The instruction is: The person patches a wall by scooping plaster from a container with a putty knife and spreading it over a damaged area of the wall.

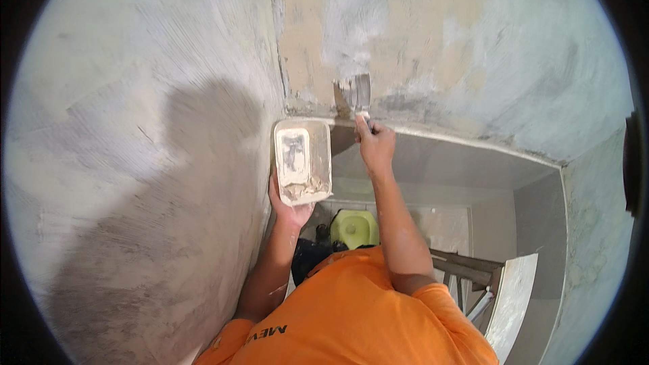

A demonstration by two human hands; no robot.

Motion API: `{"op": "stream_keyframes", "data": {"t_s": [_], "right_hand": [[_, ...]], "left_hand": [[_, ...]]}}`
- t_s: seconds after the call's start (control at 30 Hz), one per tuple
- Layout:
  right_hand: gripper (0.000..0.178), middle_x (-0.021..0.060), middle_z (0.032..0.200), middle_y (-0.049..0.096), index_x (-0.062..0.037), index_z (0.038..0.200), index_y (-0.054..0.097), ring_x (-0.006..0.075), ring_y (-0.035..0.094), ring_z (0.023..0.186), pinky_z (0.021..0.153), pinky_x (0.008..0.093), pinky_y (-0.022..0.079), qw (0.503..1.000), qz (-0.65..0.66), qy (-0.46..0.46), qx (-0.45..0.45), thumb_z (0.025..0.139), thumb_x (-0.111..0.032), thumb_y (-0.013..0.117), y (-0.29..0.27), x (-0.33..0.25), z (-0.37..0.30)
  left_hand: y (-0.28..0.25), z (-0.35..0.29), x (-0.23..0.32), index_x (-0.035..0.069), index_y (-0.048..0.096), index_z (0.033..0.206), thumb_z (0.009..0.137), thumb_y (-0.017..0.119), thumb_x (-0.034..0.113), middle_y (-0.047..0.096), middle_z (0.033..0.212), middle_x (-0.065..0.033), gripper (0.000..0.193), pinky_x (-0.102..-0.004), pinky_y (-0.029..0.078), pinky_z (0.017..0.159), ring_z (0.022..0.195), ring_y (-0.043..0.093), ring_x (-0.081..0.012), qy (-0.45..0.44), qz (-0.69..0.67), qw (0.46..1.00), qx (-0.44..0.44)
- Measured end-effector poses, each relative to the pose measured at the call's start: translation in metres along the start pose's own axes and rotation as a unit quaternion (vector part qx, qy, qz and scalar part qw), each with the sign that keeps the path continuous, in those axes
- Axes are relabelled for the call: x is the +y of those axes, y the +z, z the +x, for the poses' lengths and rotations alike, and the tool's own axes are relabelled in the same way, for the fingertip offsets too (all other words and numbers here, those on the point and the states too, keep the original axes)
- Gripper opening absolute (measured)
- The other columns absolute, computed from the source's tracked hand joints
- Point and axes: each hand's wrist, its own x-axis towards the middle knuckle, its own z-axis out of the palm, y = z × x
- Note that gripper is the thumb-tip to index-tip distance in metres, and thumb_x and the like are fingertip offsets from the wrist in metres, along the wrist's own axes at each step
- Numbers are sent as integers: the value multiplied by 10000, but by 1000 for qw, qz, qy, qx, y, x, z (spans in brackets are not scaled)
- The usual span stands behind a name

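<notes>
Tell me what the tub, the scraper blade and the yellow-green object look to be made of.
Tub: probably plastic, matt cream, by its thin rim and rounded corners under smeared paste. Scraper blade: likely dull metal, being flat and grey. Yellow-green object: smooth, evenly coloured, perhaps plastic or glazed ceramic.

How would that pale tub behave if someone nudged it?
The tub probably feels light for its size, since only a little paste shows inside. Its box shape looks unbent, so it's likely fairly stiff. With the left hand at its near end, pushing the far end might tip it.
</notes>
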Motion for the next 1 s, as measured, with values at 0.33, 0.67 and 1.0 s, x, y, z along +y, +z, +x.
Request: {"op": "stream_keyframes", "data": {"t_s": [0.33,0.67,1.0], "right_hand": [[457,32,614,594,-19,651,641,100,535,535,513,282,427,984,-148,91,35,958,-346,724,-11,100,-56],[455,114,596,560,27,736,646,196,483,566,575,372,412,992,-86,-45,-75,956,-369,695,13,-6,-28],[330,35,686,625,-10,779,686,100,563,605,551,275,427,993,-30,97,-63,979,-272,694,-28,85,-25]], "left_hand": [[7,-4,2,171,607,1361,1010,443,510,655,1303,-40,515,-506,535,958,1147,641,-285,6,-4,1000,16],[1,-1,1,157,602,1367,1004,457,510,647,1312,-65,527,-503,524,971,1156,634,-304,-3,-15,1000,17],[4,-5,-5,143,603,1364,1001,468,538,665,1272,-89,553,-492,535,958,1120,651,-302,-27,-30,999,5]]}}
